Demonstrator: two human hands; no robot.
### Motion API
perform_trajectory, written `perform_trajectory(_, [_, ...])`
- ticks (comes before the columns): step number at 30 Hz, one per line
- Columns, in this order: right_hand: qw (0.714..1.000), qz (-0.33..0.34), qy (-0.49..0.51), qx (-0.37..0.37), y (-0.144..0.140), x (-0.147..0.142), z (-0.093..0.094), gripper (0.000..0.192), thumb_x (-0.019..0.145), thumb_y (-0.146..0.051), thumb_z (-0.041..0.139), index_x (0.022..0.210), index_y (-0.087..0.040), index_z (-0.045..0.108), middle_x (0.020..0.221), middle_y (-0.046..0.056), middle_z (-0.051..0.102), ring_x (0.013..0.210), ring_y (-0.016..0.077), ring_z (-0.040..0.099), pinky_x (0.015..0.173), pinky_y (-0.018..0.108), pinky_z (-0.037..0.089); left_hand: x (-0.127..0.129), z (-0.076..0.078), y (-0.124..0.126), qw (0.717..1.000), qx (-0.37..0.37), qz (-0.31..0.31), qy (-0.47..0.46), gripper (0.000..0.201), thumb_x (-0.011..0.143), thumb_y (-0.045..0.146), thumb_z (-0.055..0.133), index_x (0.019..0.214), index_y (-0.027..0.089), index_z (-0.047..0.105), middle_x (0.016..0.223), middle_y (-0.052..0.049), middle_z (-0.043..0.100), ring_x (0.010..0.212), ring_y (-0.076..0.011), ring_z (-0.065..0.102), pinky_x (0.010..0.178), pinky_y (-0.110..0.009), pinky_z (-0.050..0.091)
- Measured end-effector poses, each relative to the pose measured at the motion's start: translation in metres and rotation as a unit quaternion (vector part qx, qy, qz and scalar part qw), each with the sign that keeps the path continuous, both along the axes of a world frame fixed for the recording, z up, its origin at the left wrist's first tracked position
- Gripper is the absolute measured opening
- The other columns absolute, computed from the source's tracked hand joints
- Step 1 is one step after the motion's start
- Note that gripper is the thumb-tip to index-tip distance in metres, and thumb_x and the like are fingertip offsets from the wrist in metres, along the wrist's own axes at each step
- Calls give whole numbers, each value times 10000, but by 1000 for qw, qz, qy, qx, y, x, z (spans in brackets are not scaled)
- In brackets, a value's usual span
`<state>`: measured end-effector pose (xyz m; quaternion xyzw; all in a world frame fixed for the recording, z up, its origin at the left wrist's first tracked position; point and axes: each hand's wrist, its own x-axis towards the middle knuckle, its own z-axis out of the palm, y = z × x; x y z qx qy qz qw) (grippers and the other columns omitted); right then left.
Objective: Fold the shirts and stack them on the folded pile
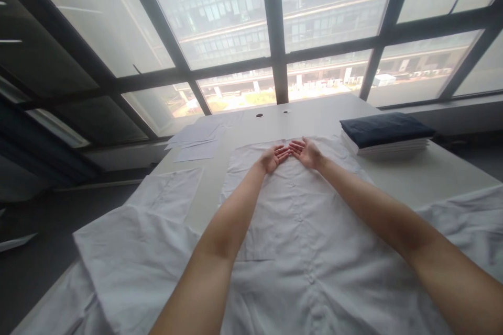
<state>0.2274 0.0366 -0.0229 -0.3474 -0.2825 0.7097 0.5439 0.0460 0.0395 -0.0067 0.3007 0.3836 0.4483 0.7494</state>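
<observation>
A white buttoned garment [298, 230] lies spread flat on a pale table [416, 172], its button line running away from me. My left hand [274, 157] and my right hand [306, 152] rest side by side on its far end, palms down, fingers apart and fingertips almost touching. Neither hand holds anything. One white sleeve [168, 193] stretches out to the left, and another [467, 209] lies at the right.
A stack of folded cloth [387, 133], dark blue on top and white beneath, sits at the far right of the table. Loose white paper sheets [196, 141] lie at the far left. Large windows with dark frames [275, 31] stand behind the table.
</observation>
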Motion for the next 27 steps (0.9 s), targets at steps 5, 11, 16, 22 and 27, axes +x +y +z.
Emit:
perform_trajectory(5, [993, -79, -85, 8, 16, 38, -6, 442, 1055, -374, 223, 1082, -178, 619, 1087, 163, 696, 1022, 219, 702, 912, 469, 575, -43, 4, 19, 993, 5, 104, 46, 198, 981, 92, 439, 1061, 124, 618, 1063, -170, 698, 979, -234, 736, 879, -361, 615])
perform_trajectory(11, [918, -272, -279, 75, 39, 84, 0, 468, 1007, -248, 253, 1348, -75, 521, 1353, 221, 594, 1179, 187, 599, 997, 450, 498, -107, 23, 41, 931, 83, 318, 160, 312, 976, 109, 386, 1226, 196, 552, 1123, -93, 663, 1060, -130, 680, 914, -239, 547])
perform_trajectory(16, [871, -236, -382, 200, 23, 28, -7, 333, 877, -201, 552, 1180, -152, 680, 1456, 121, 564, 1359, 211, 459, 1199, 390, 289, -62, 14, 34, 898, 213, 277, 268, 301, 899, 67, 495, 1125, 209, 633, 1314, -72, 640, 1358, -150, 503, 1140, -257, 374])
perform_trajectory(22, [634, -24, -732, 250, -1, -12, -14, 311, 948, -263, 505, 1197, -193, 677, 1424, 165, 577, 1368, 320, 447, 1200, 537, 212, 9, -25, 5, 875, 288, 69, 383, 244, 856, 186, 679, 1100, 193, 677, 1490, -145, 543, 1516, -316, 285, 1257, -497, 117])
perform_trajectory(27, [608, -59, -754, 244, -2, 6, -8, 412, 983, -282, 434, 1343, -166, 597, 1541, 177, 459, 1432, 339, 365, 1192, 535, 210, 14, -31, 3, 738, 360, -30, 570, 460, 981, 310, 545, 1418, 168, 527, 1653, -162, 292, 1566, -311, 109, 1235, -541, -73])
